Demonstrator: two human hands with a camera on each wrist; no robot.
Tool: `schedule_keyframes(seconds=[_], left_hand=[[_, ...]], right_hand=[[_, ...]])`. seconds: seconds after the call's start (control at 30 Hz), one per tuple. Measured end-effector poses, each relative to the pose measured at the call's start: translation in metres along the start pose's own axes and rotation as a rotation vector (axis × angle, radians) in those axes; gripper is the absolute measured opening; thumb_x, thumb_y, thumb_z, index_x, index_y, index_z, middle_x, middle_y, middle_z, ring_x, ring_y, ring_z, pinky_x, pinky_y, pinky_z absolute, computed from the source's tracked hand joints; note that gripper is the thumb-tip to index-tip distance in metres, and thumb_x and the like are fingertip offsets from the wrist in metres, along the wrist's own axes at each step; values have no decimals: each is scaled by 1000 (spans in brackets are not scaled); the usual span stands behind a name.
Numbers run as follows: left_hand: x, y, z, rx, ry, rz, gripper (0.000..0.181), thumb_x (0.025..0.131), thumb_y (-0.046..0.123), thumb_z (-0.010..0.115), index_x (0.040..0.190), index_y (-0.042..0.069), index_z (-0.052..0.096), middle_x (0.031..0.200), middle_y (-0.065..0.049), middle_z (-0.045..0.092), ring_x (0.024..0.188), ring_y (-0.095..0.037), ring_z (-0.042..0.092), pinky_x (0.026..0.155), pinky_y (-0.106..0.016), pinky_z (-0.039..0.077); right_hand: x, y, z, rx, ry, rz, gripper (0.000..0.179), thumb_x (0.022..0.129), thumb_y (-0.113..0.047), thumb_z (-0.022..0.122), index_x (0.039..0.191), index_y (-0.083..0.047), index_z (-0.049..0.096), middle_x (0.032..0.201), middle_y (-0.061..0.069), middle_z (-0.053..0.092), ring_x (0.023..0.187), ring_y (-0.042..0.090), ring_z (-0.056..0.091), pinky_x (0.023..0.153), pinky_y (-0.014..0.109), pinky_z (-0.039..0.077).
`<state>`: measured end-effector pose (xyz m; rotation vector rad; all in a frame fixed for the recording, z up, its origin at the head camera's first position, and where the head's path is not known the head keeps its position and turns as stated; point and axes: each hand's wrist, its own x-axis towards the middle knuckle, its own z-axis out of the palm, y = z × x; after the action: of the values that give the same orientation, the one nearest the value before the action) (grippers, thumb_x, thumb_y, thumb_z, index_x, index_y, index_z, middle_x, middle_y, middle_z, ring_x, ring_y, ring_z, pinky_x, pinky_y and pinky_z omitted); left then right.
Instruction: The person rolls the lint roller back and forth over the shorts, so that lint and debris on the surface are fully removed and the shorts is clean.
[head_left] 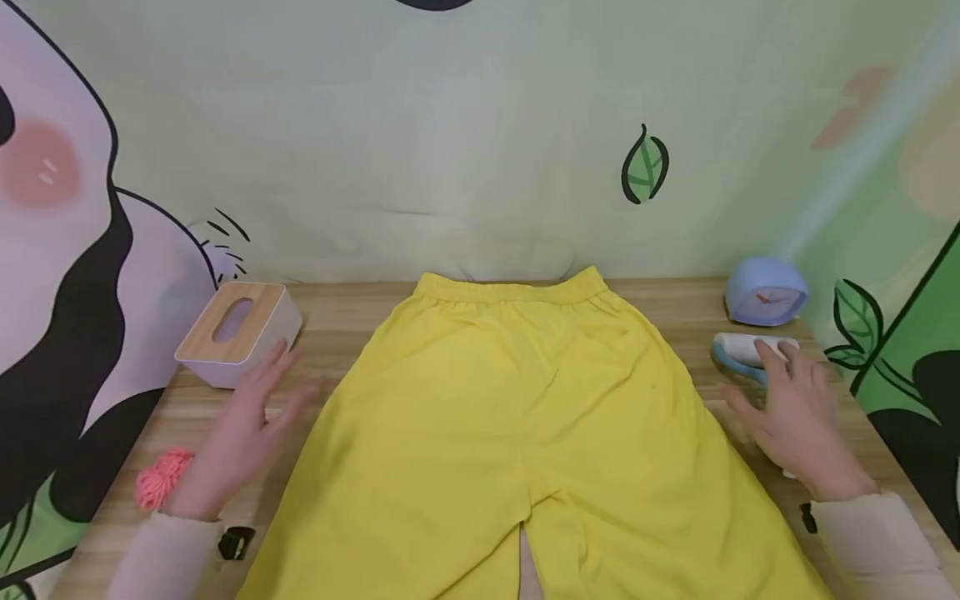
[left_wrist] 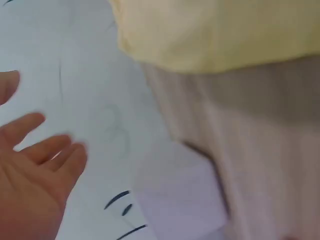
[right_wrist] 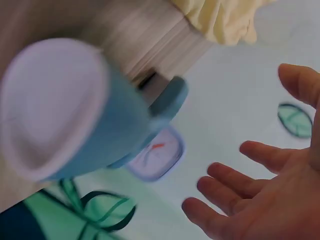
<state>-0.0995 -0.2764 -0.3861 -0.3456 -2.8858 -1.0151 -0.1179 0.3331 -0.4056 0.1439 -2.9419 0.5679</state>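
A pair of yellow trousers [head_left: 510,400] is laid out in the middle of the wood-grained surface [head_left: 330,325], with the gathered waistband [head_left: 513,292] set at the back edge, next to the wall, and the legs run toward the viewer until they are cut off by the lower edge of the head view. The front is lightly creased, and a narrow gap is seen between the legs.

The trousers are flanked by two hands, and nothing is held in either. The left hand [head_left: 242,429], blurred in the head view, is held with fingers and thumb spread beside the left edge of the cloth; a corner of the tissue box [head_left: 272,333] is overlapped by its fingertips there, but the two are shown apart in the left wrist view. The right hand [head_left: 798,417] is also held spread, near a white-and-blue object [head_left: 738,354], from which it is seen apart in the right wrist view.

Behind that object a blue clock [head_left: 766,292] is placed near the wall. A pink bundle [head_left: 162,477] is seen by the left wrist. Both forearms are covered by pale sleeves [head_left: 168,557]. The wall [head_left: 480,150] is decorated with a black-and-white figure and green leaves.
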Motion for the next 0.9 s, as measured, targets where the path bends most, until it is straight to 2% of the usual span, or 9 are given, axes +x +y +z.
schedule_keyframes(seconds=[0.1,0.2,0.27,0.37,0.43,0.53,0.63,0.77,0.9], left_hand=[[-19,-6,11,-31,-98,-48,63,101,35,51,150,0,33,157,-23,21,140,-49,22,105,-68,24],[-35,-18,23,-40,-202,-114,65,101,37,52,149,-3,33,156,-27,19,140,-49,20,106,-66,23],[-43,-26,30,-53,-241,-146,67,100,37,54,149,-3,32,157,-28,15,142,-49,15,107,-66,20],[-49,-35,37,-92,-254,-163,68,98,35,57,148,-5,33,156,-30,12,143,-49,9,108,-66,16],[-50,-39,40,-118,-260,-170,68,98,33,57,148,-6,32,156,-32,10,142,-50,6,108,-67,13],[-51,-42,41,-113,-268,-173,66,98,30,58,147,-6,33,155,-34,8,142,-52,5,108,-68,12],[-52,-45,41,-98,-281,-182,65,97,27,60,147,-6,34,155,-34,7,142,-52,4,108,-68,11],[-53,-50,42,-92,-277,-171,64,96,24,62,146,-7,36,155,-34,7,142,-51,4,108,-68,12],[-53,-53,43,-82,-263,-143,59,97,19,59,146,-6,37,155,-34,10,142,-51,6,108,-67,13]], right_hand=[[-12,11,-2,-3,0,81,85,97,-47,53,147,13,19,137,47,18,119,65,17,89,74,16],[-22,23,-2,-27,-42,191,94,96,-53,51,147,16,14,132,51,16,115,68,16,84,74,19],[-27,29,0,-45,-87,247,100,95,-57,49,145,20,11,128,55,14,114,70,15,85,74,19],[-31,38,2,-33,-186,287,106,95,-59,46,142,25,2,125,60,10,115,71,10,89,75,17],[-32,42,3,-17,-234,292,106,96,-59,45,141,26,-1,124,62,13,114,71,13,90,75,20],[-31,46,5,30,-270,267,100,98,-53,45,141,26,1,117,56,31,107,65,33,82,69,34],[-29,47,8,70,-270,253,95,99,-49,47,142,25,4,115,49,38,97,54,45,75,61,40],[-26,47,10,96,-268,263,89,100,-41,47,143,23,3,122,49,33,100,52,42,76,61,39],[-26,46,11,102,-195,270,73,101,-26,46,141,24,12,95,33,43,85,43,46,64,47,42]])
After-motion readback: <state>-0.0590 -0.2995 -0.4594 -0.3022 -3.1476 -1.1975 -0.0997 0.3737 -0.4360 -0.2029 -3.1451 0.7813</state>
